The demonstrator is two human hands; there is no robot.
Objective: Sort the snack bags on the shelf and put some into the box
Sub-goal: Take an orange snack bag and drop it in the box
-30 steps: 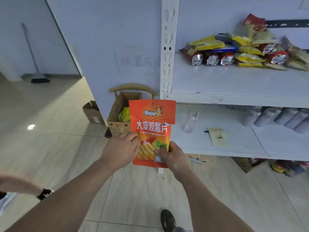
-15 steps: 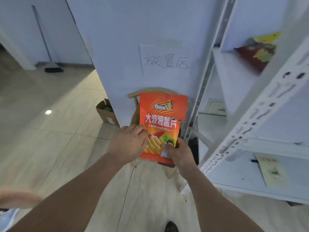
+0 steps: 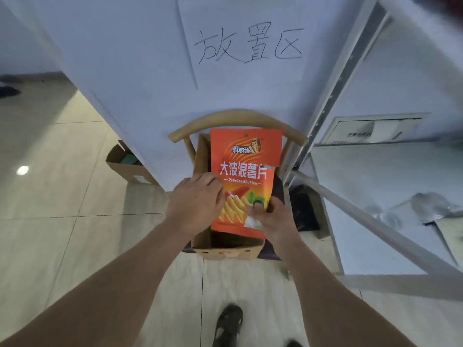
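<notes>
the left hand (image 3: 198, 204) grips the left edge of the chip bag (image 3: 244, 176), and the right hand (image 3: 269, 217) pinches its lower right corner, thumb on front. the upright orange bag hangs over the open cardboard box (image 3: 226, 250) on a chair (image 3: 238, 120).

The open cardboard box (image 3: 226, 251) stands on a chair (image 3: 238, 118), and its mouth is mostly covered by the orange snack bag (image 3: 245, 169) that both hands hold upright above it. The curved chair back closes the far side, and the wall stands just behind it. On the right, the shelf post (image 3: 333, 101) and a slanted metal bar (image 3: 370, 219) come near the box. On the left there is open floor (image 3: 50, 221), with a second box (image 3: 127, 166) further away.
</notes>
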